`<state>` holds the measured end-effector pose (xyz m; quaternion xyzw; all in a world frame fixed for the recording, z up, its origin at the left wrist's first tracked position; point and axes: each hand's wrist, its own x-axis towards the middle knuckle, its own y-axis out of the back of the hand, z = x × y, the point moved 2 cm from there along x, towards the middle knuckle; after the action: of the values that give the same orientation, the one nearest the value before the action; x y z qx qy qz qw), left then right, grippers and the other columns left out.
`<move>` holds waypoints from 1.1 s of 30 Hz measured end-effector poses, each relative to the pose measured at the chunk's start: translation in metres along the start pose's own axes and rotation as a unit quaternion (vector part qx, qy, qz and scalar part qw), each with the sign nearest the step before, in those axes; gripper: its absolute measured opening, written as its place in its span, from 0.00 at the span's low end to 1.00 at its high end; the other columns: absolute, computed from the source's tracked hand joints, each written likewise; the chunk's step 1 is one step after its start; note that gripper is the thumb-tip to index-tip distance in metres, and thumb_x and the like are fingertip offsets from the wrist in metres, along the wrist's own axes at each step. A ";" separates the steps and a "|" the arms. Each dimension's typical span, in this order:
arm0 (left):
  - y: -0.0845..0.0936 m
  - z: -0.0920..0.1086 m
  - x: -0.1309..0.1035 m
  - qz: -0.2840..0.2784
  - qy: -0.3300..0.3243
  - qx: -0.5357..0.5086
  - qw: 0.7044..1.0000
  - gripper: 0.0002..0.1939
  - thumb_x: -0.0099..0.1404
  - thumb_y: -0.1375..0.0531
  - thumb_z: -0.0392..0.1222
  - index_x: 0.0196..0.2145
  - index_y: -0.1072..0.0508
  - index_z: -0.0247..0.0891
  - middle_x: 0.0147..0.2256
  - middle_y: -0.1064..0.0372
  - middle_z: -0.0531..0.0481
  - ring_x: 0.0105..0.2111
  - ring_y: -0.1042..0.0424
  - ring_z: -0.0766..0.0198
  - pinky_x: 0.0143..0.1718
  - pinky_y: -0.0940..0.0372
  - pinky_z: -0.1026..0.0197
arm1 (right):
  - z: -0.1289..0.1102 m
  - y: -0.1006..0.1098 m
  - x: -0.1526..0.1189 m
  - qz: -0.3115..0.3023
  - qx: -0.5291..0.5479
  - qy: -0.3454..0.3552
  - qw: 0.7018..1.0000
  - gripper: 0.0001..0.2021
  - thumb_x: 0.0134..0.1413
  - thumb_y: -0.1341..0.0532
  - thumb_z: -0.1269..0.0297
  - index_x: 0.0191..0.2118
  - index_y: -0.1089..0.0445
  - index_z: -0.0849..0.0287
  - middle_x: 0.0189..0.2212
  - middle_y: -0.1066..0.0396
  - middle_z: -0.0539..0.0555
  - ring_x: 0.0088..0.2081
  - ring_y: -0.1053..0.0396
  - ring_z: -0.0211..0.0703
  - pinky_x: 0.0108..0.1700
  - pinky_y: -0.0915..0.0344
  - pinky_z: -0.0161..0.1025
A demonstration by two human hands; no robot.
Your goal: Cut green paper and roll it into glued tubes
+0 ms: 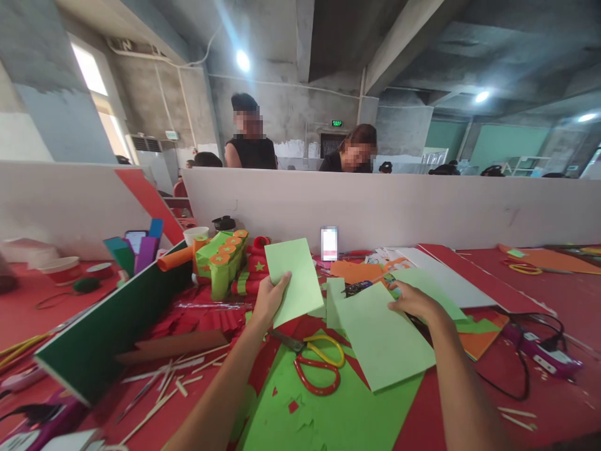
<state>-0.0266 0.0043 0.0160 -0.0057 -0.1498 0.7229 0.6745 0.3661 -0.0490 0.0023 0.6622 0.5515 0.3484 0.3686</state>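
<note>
My left hand (275,294) pinches the edge of a light green paper sheet (297,288), held tilted above the table. At the right, my right hand (413,300) has its thumb and fingers closed on the top edge of a larger light green sheet (382,335). That sheet slants over a bright green sheet (323,419). Between my hands lie scissors (320,375) with one red and one yellow handle, on the bright green sheet. A smaller pale green piece (335,304) sits behind the larger sheet, partly hidden by it.
Green and orange paper shapes (225,250) stand at the back left, beside a dark green board (117,313). Thin wooden sticks (173,382) lie at the left. A purple power strip (542,351) with cables is on the right. A white partition (375,200) borders the table; people (251,150) are beyond.
</note>
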 end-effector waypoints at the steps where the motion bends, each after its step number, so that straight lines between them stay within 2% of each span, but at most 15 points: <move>1: 0.001 -0.001 0.001 0.004 -0.010 0.006 1.000 0.17 0.54 0.31 0.46 0.36 0.23 0.30 0.33 0.20 0.42 0.28 0.23 0.57 0.27 0.29 0.61 | -0.001 0.000 0.000 -0.013 0.012 0.000 1.000 0.19 0.45 0.35 0.64 0.45 0.33 0.57 0.23 0.29 0.48 0.24 0.31 0.44 0.28 0.40 0.36; 4: 0.004 -0.004 0.005 0.018 -0.020 0.010 1.000 0.18 0.53 0.31 0.47 0.37 0.23 0.30 0.34 0.20 0.42 0.28 0.23 0.57 0.28 0.29 0.61 | -0.004 0.003 -0.002 -0.041 0.047 0.006 0.998 0.16 0.47 0.37 0.67 0.45 0.32 0.57 0.25 0.29 0.48 0.25 0.31 0.41 0.29 0.38 0.35; 6: 0.006 -0.004 0.007 0.027 -0.024 0.008 0.999 0.18 0.54 0.32 0.47 0.38 0.23 0.30 0.36 0.20 0.41 0.30 0.22 0.57 0.28 0.29 0.62 | -0.005 0.007 -0.005 -0.063 0.096 0.035 0.993 0.14 0.51 0.40 0.66 0.45 0.32 0.57 0.30 0.26 0.50 0.29 0.28 0.43 0.32 0.35 0.36; 8: 0.007 -0.004 0.008 0.032 -0.025 0.006 0.999 0.17 0.55 0.32 0.46 0.39 0.23 0.31 0.39 0.21 0.41 0.31 0.22 0.58 0.29 0.29 0.62 | -0.004 0.014 -0.007 -0.051 0.162 0.062 0.984 0.14 0.53 0.41 0.64 0.47 0.31 0.57 0.36 0.25 0.54 0.37 0.26 0.46 0.38 0.33 0.38; 10: 0.008 -0.003 0.008 0.032 -0.023 0.002 0.999 0.17 0.56 0.33 0.46 0.39 0.23 0.31 0.40 0.21 0.40 0.31 0.22 0.58 0.29 0.29 0.62 | 0.003 0.023 -0.008 0.002 0.205 0.070 0.976 0.16 0.54 0.42 0.63 0.48 0.30 0.58 0.40 0.24 0.57 0.43 0.27 0.49 0.43 0.32 0.40; 12: 0.008 -0.003 0.008 0.024 -0.018 -0.005 1.000 0.17 0.56 0.33 0.46 0.39 0.24 0.31 0.40 0.21 0.40 0.31 0.22 0.58 0.29 0.29 0.62 | 0.014 0.032 -0.007 0.074 0.182 0.050 0.979 0.17 0.54 0.42 0.63 0.49 0.28 0.60 0.41 0.24 0.58 0.44 0.27 0.50 0.45 0.32 0.41; 15: 0.007 -0.001 0.006 0.018 -0.016 -0.009 1.000 0.19 0.55 0.32 0.47 0.40 0.24 0.31 0.39 0.21 0.40 0.31 0.22 0.57 0.28 0.29 0.62 | 0.035 0.046 -0.007 0.192 0.071 -0.051 0.977 0.16 0.53 0.43 0.66 0.46 0.26 0.58 0.39 0.23 0.58 0.41 0.26 0.51 0.43 0.32 0.41; 18: 0.006 0.001 0.005 0.017 -0.014 -0.004 1.000 0.20 0.54 0.32 0.48 0.39 0.24 0.31 0.39 0.21 0.40 0.32 0.22 0.56 0.28 0.30 0.62 | 0.054 0.056 -0.013 0.279 0.012 -0.152 0.948 0.17 0.52 0.44 0.69 0.47 0.25 0.60 0.40 0.23 0.64 0.43 0.27 0.59 0.44 0.34 0.49; 21: 0.003 0.002 0.002 -0.007 -0.002 0.010 1.000 0.20 0.53 0.31 0.49 0.38 0.24 0.31 0.36 0.21 0.41 0.30 0.23 0.57 0.27 0.30 0.63 | 0.063 0.062 -0.021 0.337 -0.011 -0.211 0.917 0.21 0.51 0.46 0.72 0.51 0.28 0.59 0.43 0.25 0.68 0.45 0.29 0.65 0.46 0.38 0.59; 23: 0.000 0.003 -0.001 -0.034 0.012 0.025 0.999 0.19 0.54 0.32 0.49 0.37 0.24 0.31 0.32 0.21 0.43 0.27 0.24 0.58 0.26 0.31 0.62 | 0.060 0.064 -0.023 0.402 -0.006 -0.208 0.892 0.24 0.51 0.46 0.73 0.54 0.30 0.57 0.47 0.27 0.68 0.49 0.31 0.66 0.47 0.40 0.62; 26: -0.006 0.002 -0.007 -0.094 0.032 0.046 0.994 0.19 0.55 0.33 0.50 0.36 0.24 0.31 0.27 0.22 0.45 0.23 0.25 0.58 0.25 0.31 0.61 | 0.041 0.063 -0.019 0.487 0.029 -0.138 0.862 0.24 0.51 0.46 0.70 0.56 0.32 0.58 0.51 0.30 0.67 0.53 0.35 0.64 0.50 0.40 0.60; 28: -0.010 0.002 -0.011 -0.131 0.037 0.062 0.989 0.19 0.54 0.33 0.52 0.34 0.23 0.31 0.26 0.22 0.45 0.23 0.25 0.58 0.25 0.31 0.61 | 0.019 0.057 -0.012 0.469 0.069 -0.079 0.877 0.20 0.53 0.45 0.67 0.53 0.31 0.58 0.47 0.27 0.62 0.47 0.29 0.54 0.49 0.35 0.50; 29: -0.012 0.003 -0.013 -0.144 0.037 0.069 0.986 0.19 0.54 0.32 0.52 0.33 0.23 0.31 0.26 0.22 0.44 0.23 0.25 0.57 0.25 0.31 0.60 | 0.004 0.051 -0.008 0.422 0.160 -0.018 0.892 0.18 0.54 0.45 0.64 0.51 0.31 0.60 0.42 0.25 0.62 0.43 0.27 0.52 0.46 0.33 0.47; 31: -0.016 0.004 -0.017 -0.163 0.036 0.075 0.983 0.19 0.53 0.32 0.53 0.33 0.23 0.32 0.26 0.22 0.43 0.24 0.25 0.56 0.24 0.31 0.60 | -0.031 0.033 -0.004 0.266 0.317 0.086 0.907 0.19 0.56 0.42 0.55 0.48 0.31 0.62 0.35 0.24 0.61 0.36 0.26 0.49 0.41 0.31 0.45; 33: -0.019 0.005 -0.021 -0.183 0.038 0.068 0.980 0.20 0.54 0.32 0.53 0.35 0.22 0.32 0.28 0.21 0.42 0.24 0.24 0.56 0.25 0.31 0.60 | -0.069 0.010 -0.007 0.109 0.372 0.146 0.910 0.21 0.55 0.40 0.50 0.49 0.31 0.60 0.35 0.23 0.60 0.33 0.26 0.47 0.36 0.31 0.42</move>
<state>-0.0076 -0.0163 0.0210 0.0405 -0.0732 0.5951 0.7993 0.3100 -0.0496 0.0443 0.7491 0.6134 0.2485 -0.0290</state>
